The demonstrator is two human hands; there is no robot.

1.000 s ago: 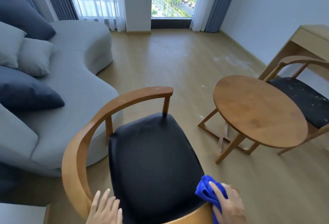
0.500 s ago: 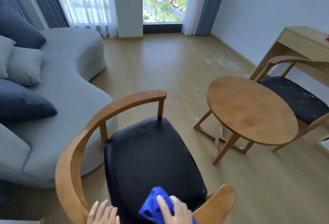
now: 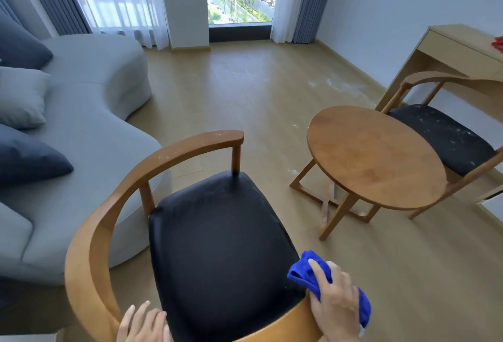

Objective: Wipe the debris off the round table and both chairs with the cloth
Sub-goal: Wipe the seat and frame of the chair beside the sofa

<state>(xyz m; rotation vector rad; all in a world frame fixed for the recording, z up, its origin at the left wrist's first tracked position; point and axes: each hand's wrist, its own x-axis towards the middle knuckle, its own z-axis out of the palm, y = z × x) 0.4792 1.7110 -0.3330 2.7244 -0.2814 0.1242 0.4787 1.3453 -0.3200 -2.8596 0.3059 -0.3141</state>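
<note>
gripping blue cloth (image 3: 321,273) now at near chair (image 3: 223,238) right edge, right hand (image 3: 336,306), left hand (image 3: 143,325) flat

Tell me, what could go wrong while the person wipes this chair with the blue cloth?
1. The right hand wipes the blue cloth at the near chair seat's edge, so crumbs would likely fall on the floor, already dusty.
2. White specks on its wooden armrest could be missed.
3. The far chair seat remains speckled; a dirty cloth might smear it.
</note>
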